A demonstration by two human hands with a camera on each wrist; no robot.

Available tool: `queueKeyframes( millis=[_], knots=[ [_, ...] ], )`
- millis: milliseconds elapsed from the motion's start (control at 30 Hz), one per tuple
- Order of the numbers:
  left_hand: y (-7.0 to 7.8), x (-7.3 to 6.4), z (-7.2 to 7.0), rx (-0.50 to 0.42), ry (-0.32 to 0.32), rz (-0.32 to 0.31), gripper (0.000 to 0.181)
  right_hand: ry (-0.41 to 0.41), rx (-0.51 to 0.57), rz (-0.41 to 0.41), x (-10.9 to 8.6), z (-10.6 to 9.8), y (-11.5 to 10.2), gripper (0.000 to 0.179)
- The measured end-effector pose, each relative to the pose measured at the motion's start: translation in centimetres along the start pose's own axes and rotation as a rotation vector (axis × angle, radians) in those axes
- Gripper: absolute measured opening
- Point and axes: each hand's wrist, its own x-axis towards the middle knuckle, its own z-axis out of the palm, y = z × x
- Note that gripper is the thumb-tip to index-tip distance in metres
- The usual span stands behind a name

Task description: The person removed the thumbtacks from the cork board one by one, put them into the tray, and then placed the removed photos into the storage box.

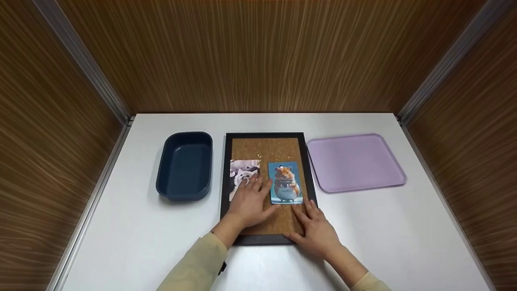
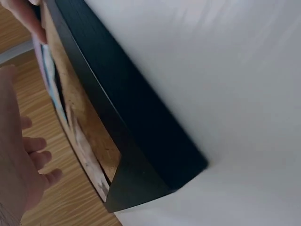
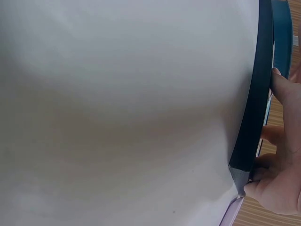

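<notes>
A cork board [image 1: 264, 147] with a black frame [image 1: 264, 240] lies on the white table. On its left half is a picture card of a white cat [image 1: 238, 178]; on its right half, a blue card of a hamster [image 1: 285, 184]. My left hand [image 1: 249, 204] spreads its fingers over the cat card and hides its lower right part. The left wrist view shows that hand [image 2: 19, 155] with fingers extended above the board. At the board's lower right corner, my right hand [image 1: 321, 234] rests its spread fingers on the frame [image 3: 256, 99] and cork.
Left of the board stands a deep dark blue bin [image 1: 183, 194]. A flat lilac tray [image 1: 357, 163] lies to the right, its left edge close by the frame. Wood-grain panels [image 1: 262, 56] wall in the white table [image 1: 121, 226] at the back and both sides.
</notes>
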Motion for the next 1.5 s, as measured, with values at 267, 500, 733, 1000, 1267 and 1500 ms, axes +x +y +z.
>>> queueKeyframes(
  millis=[267, 500, 733, 1000, 1267, 1500],
  knots=[
    [-0.4, 2.1, 1.5, 0.027, -0.019, 0.063, 0.080, 0.024, 0.009, -0.034, 0.0, 0.0, -0.1, 0.090],
    [-0.3, 2.8, 2.9, 0.058, -0.049, 0.087, 0.082, 0.031, 0.002, -0.034, -0.1, 0.2, 0.1, 0.089],
    [-0.3, 2.9, 3.9, 0.088, -0.022, 0.125, 0.083, 0.005, 0.011, -0.011, 0.0, 0.2, 0.1, 0.089],
    [-0.4, 2.9, 4.8, 0.095, 0.007, 0.163, 0.080, 0.007, 0.006, -0.009, 0.0, 0.0, 0.1, 0.091],
    [0.1, 2.5, 5.3, 0.094, 0.010, 0.156, 0.077, 0.022, 0.012, -0.023, -0.4, -0.2, 0.2, 0.089],
    [0.6, 2.5, 5.4, 0.094, 0.004, 0.149, 0.078, 0.034, 0.010, -0.033, -0.9, -0.3, 0.5, 0.089]
  ],
)
